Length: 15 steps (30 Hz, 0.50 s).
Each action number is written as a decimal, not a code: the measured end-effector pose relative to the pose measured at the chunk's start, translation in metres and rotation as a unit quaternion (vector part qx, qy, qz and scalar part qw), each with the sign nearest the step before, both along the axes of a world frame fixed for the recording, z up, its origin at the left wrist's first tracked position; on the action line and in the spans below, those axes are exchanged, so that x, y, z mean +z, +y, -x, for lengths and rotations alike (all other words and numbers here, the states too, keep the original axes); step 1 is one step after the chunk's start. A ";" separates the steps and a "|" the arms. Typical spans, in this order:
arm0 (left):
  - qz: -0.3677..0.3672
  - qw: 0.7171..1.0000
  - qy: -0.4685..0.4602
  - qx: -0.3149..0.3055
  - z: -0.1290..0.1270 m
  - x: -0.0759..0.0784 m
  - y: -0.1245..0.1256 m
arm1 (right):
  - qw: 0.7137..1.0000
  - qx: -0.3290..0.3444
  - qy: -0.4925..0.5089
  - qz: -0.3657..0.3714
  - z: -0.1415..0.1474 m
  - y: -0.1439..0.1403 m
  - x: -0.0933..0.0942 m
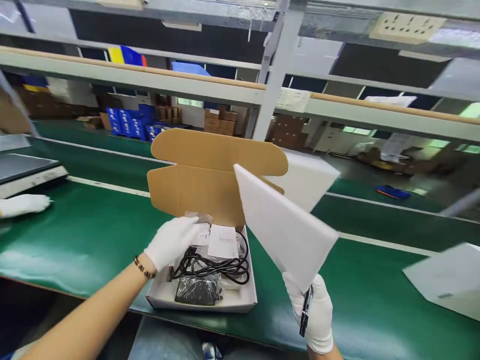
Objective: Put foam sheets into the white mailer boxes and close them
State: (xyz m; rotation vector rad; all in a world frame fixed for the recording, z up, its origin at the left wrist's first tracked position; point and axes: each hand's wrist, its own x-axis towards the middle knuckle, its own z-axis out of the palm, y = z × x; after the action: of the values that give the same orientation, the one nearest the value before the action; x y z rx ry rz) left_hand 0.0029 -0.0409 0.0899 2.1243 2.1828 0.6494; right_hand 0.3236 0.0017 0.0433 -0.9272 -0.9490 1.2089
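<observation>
An open cardboard box (202, 308) sits in front of me, its brown lid (210, 192) raised. Inside lie a coiled black cable (210, 267), a dark adapter (197, 291) in clear plastic and a white booklet (222, 242). My left hand (174, 243), in a white glove, is over the box's left side beside the booklet; its fingers stretch forward and grip nothing visible. To the right of the box, my gloved right hand (313, 310) holds up a white foam sheet (285, 225). A black marker pen (306, 311) is also held in that hand.
The green conveyor belt (90, 225) runs across the bench. Another person's gloved hand (26, 205) is at the left, near a dark flat device (26, 170). A white box (311, 175) stands behind the lid; a white panel (450, 280) lies at the right.
</observation>
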 end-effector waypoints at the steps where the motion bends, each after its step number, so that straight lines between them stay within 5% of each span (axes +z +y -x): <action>1: 0.020 1.000 0.017 0.004 0.005 -0.002 0.015 | 1.000 -0.014 -0.026 -0.009 -0.011 -0.003 0.002; 5: 0.096 0.993 0.051 -0.053 -0.002 -0.021 0.059 | 0.991 -0.026 -0.127 -0.042 -0.032 -0.014 0.000; 10: 0.136 0.983 0.078 -0.092 -0.021 -0.034 0.081 | 0.966 -0.023 -0.240 -0.089 -0.027 -0.021 0.000; 15: 0.127 0.989 0.036 -0.072 -0.011 -0.015 0.089 | 0.854 0.008 -0.434 -0.286 -0.021 -0.012 0.020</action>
State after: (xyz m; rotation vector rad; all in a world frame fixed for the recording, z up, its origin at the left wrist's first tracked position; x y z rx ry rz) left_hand 0.0139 0.0486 0.0749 2.1718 1.9954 0.2709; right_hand 0.3448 -0.0107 0.0638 -0.9625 -1.9094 0.3969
